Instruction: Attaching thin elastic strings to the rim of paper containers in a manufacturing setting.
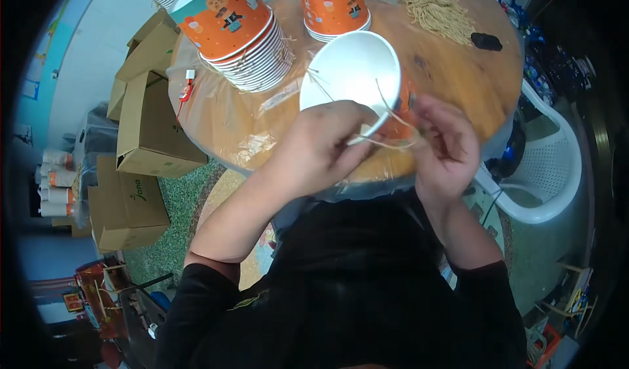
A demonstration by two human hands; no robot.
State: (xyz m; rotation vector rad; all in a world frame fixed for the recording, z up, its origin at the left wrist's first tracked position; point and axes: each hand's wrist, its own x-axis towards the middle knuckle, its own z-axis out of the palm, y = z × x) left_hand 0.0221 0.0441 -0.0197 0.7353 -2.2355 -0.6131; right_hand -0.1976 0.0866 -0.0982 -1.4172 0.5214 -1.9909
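A paper bucket (360,61) is tilted with its white inside toward me and an orange printed outside showing beside my right hand. My left hand (337,136) is closed on the bucket's near rim. A thin beige string (393,146) passes by the rim in a loop, with thin ends showing against the white inside. Just right of the bucket, my right hand (449,149) pinches the string between thumb and fingers; its fingertips are slightly blurred.
A tall stack of orange and teal paper buckets (229,32) stands at left on the round wooden table (223,130). Behind the held bucket is another stack (334,9). A bundle of beige strings (438,9) lies far right. Cardboard boxes (147,130) are left; a white plastic chair (550,159) is right.
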